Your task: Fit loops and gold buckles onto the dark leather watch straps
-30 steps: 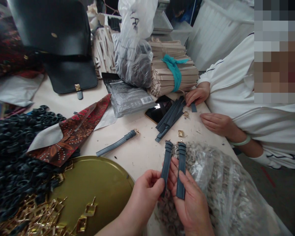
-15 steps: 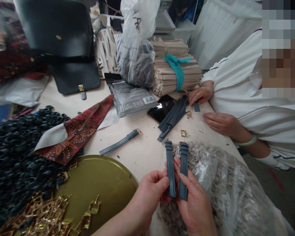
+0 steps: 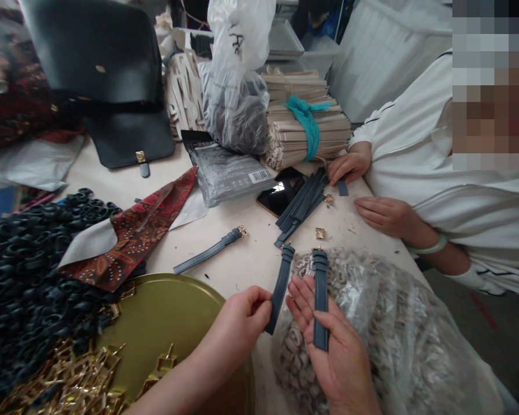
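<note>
My left hand point(image 3: 251, 314) pinches a dark blue strap point(image 3: 281, 288) near its lower end; the strap tilts, with a buckle at its top. In my right hand point(image 3: 333, 340), palm up, a second blue strap point(image 3: 320, 297) lies upright under the thumb, its buckle end pointing away from me. The two straps are apart. A third buckled strap point(image 3: 211, 251) rests on the white table point(image 3: 225, 282). Beyond my hands are a loose gold buckle point(image 3: 320, 233) and a pile of blue strips point(image 3: 303, 202) partly over a phone point(image 3: 277, 193).
Gold buckles point(image 3: 69, 380) lie on a round olive tray point(image 3: 168, 311), beside a heap of black loops point(image 3: 30, 276). A plastic bag of loops point(image 3: 384, 323) is under my right hand. Another person's hands point(image 3: 383, 216) work at the right. A black bag point(image 3: 108, 63) stands at the back left.
My left hand has moved left with its strap, away from the other strap, and that strap now tilts. The fingers of my right hand have spread more open around its strap.
</note>
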The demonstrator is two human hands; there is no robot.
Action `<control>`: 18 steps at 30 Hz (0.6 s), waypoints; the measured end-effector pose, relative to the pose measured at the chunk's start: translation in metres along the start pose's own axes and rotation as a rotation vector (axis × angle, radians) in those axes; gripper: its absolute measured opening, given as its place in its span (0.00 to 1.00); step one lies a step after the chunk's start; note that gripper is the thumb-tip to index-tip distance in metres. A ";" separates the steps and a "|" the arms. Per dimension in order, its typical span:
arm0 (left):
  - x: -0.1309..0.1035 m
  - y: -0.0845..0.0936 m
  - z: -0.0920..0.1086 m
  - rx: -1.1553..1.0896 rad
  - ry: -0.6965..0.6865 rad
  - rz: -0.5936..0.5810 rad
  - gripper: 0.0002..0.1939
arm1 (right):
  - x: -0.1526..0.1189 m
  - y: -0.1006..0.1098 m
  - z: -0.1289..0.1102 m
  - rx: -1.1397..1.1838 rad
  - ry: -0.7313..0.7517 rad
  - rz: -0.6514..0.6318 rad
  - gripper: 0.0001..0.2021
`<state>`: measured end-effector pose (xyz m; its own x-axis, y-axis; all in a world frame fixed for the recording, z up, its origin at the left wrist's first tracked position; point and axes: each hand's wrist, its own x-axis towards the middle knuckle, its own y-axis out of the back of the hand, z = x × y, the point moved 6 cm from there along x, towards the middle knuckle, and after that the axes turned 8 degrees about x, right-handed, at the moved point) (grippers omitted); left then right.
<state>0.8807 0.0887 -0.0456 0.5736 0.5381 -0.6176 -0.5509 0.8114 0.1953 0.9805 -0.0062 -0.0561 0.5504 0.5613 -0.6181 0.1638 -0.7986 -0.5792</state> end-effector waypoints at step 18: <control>0.020 -0.006 -0.013 0.331 0.092 0.027 0.09 | -0.001 0.000 -0.001 0.020 0.020 -0.024 0.20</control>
<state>0.8876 0.0919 -0.0695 0.4961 0.5500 -0.6718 -0.3303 0.8351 0.4398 0.9810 -0.0073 -0.0549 0.5624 0.5757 -0.5935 0.1612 -0.7804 -0.6042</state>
